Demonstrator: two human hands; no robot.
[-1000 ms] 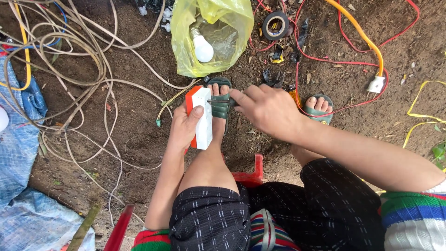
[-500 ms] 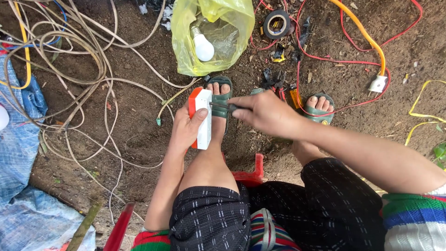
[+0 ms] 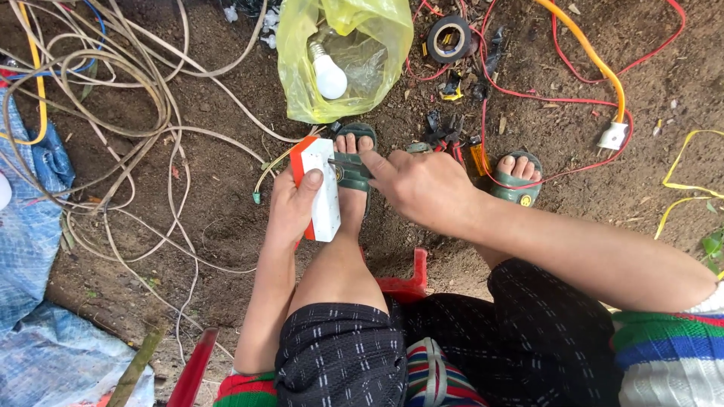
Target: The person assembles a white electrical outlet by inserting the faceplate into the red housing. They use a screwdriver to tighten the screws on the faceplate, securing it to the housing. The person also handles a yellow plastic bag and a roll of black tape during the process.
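My left hand (image 3: 292,205) grips a long white and orange power strip (image 3: 320,188), held upright over my left leg. My right hand (image 3: 419,185) holds a thin metal tool, probably a screwdriver (image 3: 341,163), with its tip against the white face of the strip near the top. Both hands hover above my left foot in a green sandal (image 3: 354,162). Most of the tool is hidden inside my right fist.
A yellow plastic bag (image 3: 343,56) with a white light bulb (image 3: 329,75) lies ahead. Tangled beige cables (image 3: 136,98) spread at the left, red wires (image 3: 528,90), an orange cable with a white plug (image 3: 612,136) and black tape (image 3: 449,38) at the right. Blue tarp (image 3: 38,286) at left.
My right hand has shifted left and down a little, bringing the tool tip onto the strip's face. My left hand has kept its grip on the strip.
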